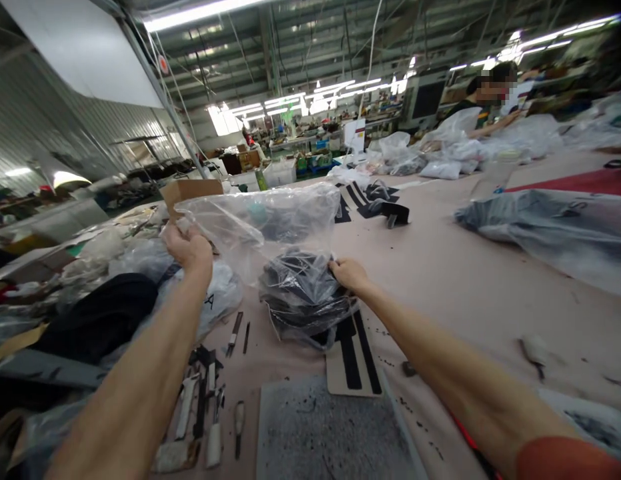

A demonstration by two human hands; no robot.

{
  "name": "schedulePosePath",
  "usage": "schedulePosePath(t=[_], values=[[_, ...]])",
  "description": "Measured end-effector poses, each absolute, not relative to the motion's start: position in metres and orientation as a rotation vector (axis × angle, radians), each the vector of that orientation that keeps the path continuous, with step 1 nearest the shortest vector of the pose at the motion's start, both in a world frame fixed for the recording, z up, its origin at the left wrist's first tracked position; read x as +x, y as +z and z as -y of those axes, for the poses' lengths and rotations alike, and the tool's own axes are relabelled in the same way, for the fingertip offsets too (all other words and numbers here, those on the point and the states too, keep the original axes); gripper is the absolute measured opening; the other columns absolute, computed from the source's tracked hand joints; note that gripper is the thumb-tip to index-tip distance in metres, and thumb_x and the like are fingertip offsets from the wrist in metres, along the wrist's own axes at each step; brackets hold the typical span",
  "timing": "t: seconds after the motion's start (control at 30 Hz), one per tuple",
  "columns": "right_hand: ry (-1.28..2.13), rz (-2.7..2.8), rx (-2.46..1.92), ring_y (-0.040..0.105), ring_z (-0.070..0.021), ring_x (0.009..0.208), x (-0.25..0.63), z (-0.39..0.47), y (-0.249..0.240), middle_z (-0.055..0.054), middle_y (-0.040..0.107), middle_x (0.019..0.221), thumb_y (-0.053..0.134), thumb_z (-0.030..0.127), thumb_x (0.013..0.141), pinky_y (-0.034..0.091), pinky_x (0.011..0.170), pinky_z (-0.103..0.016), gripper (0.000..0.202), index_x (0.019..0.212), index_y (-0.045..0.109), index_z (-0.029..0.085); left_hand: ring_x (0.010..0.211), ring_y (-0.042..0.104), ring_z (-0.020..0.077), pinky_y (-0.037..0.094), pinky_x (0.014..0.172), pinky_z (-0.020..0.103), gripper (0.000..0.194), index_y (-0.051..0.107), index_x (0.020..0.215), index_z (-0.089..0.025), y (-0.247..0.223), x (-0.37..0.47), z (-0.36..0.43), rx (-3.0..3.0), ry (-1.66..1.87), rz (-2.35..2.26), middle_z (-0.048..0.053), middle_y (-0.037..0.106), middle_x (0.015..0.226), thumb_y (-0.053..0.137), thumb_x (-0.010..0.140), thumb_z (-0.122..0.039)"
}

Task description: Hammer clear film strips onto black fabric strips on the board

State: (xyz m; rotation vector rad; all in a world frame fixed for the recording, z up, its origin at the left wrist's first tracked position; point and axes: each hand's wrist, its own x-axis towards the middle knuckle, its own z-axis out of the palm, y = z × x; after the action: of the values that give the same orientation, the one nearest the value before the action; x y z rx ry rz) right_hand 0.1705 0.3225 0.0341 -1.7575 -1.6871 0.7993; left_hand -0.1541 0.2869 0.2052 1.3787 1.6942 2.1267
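A clear plastic bag [290,220] with black pieces bunched in its lower part stands on the table in front of me. My left hand [189,245] grips the bag's upper left edge and pulls it out sideways. At the bag's right side, my right hand [349,273] pinches the plastic with closed fingers. Under the bag's near right side lies a beige card with black strips [354,363], partly covered by the bag. Its front end rests over a grey, speckled board [325,433].
Left of the board lie an awl [239,427], a wrench [187,407] and other hand tools. Plastic bags and dark cloth [105,313] crowd the left. Black strips [370,200] lie beyond the bag. A filled bag [550,227] sits right; a person [483,100] works behind.
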Motion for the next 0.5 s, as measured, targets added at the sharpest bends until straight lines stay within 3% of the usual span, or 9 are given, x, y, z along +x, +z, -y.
schedulePosePath(t=[0.07, 0.13, 0.23, 0.37, 0.5], values=[[0.889, 1.703, -1.712, 0.064, -0.0293, 0.106, 0.171, -0.333, 0.036, -0.016, 0.073, 0.092, 0.06, 0.043, 0.085, 0.045, 0.086, -0.032, 0.034, 0.061, 0.066, 0.019, 0.127, 0.047, 0.0246, 0.034, 0.115, 0.036, 0.017, 0.054, 0.089, -0.02, 0.193, -0.139, -0.277, 1.806, 2.046, -1.758, 0.008, 0.057, 0.124, 0.061, 0.078, -0.008], [1.018, 1.726, -1.639, 0.066, -0.0258, 0.094, 0.173, -0.334, 0.037, -0.011, 0.072, 0.076, 0.065, 0.044, 0.08, 0.046, 0.078, -0.028, 0.037, 0.053, 0.06, 0.02, 0.123, 0.051, 0.0249, 0.035, 0.114, 0.035, 0.017, 0.059, 0.095, -0.02, 0.175, -0.12, -0.271, 2.162, 1.712, -1.631, 0.007, 0.06, 0.125, 0.06, 0.08, -0.011], [1.252, 1.733, -1.508, 0.063, -0.0208, 0.069, 0.177, -0.323, 0.034, -0.005, 0.065, 0.06, 0.066, 0.053, 0.074, 0.045, 0.062, -0.027, 0.041, 0.053, 0.058, 0.02, 0.108, 0.059, 0.0252, 0.042, 0.103, 0.033, 0.014, 0.061, 0.095, -0.021, 0.145, -0.093, -0.279, 2.246, 1.261, -1.511, 0.006, 0.065, 0.109, 0.06, 0.082, -0.015], [1.473, 1.641, -1.377, 0.059, -0.0201, 0.058, 0.186, -0.307, 0.021, -0.007, 0.066, 0.062, 0.065, 0.069, 0.064, 0.047, 0.054, -0.03, 0.051, 0.06, 0.06, 0.018, 0.089, 0.061, 0.0264, 0.046, 0.09, 0.035, 0.005, 0.06, 0.088, -0.019, 0.112, -0.068, -0.316, 2.121, 0.937, -1.672, 0.007, 0.065, 0.086, 0.057, 0.086, -0.016], [1.388, 1.42, -1.386, 0.065, -0.0241, 0.074, 0.199, -0.312, 0.009, -0.013, 0.071, 0.082, 0.048, 0.077, 0.071, 0.053, 0.065, -0.035, 0.064, 0.078, 0.064, 0.016, 0.101, 0.062, 0.0326, 0.044, 0.093, 0.038, 0.007, 0.06, 0.088, -0.018, 0.089, -0.056, -0.351, 2.01, 0.823, -1.89, 0.013, 0.067, 0.091, 0.063, 0.083, -0.014]])
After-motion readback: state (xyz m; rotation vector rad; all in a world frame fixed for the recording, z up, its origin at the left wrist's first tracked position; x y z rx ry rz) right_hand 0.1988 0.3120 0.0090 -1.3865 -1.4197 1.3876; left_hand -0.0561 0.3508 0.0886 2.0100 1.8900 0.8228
